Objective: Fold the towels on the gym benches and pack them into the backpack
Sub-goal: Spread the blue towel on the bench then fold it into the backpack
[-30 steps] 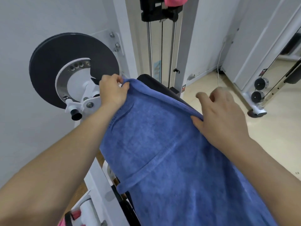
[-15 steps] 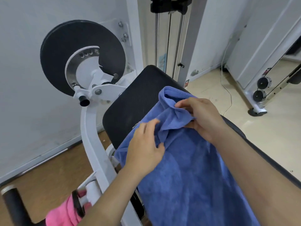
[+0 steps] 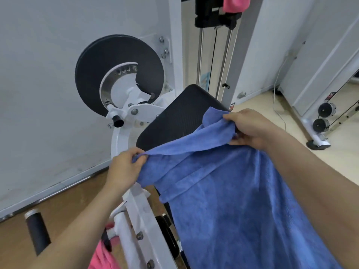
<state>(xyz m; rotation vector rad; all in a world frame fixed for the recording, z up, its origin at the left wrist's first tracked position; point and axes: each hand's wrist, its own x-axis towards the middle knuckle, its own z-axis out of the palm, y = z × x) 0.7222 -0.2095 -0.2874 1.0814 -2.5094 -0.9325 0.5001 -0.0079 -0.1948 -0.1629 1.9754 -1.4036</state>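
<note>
A white machine frame (image 3: 136, 210) rises just left of the bench, carrying a large black disc (image 3: 118, 74) against the wall. A black foam-wrapped handle (image 3: 37, 232) sticks up low on my left. Past the bench, steel guide rods (image 3: 200, 55) run upward. On the floor to the right sit pulley wheels (image 3: 326, 109) and a thin white cable (image 3: 277, 105).

The blue towel (image 3: 242, 200) drapes along the black bench pad (image 3: 180, 113), covering all but its far end. My right forearm crosses the towel's right side and hides that edge.

My left hand (image 3: 124, 167) pinches the towel's near-left corner, lifted off the pad and over the white frame. My right hand (image 3: 250, 129) clutches the bunched far edge above the pad's right side. My hands are well apart, with the towel's edge stretched between them.

I count one blue towel, two pink cloths (one hanging at the top (image 3: 236, 3), one at the bottom edge (image 3: 103, 257)), two pulley wheels, and one bench pad.
</note>
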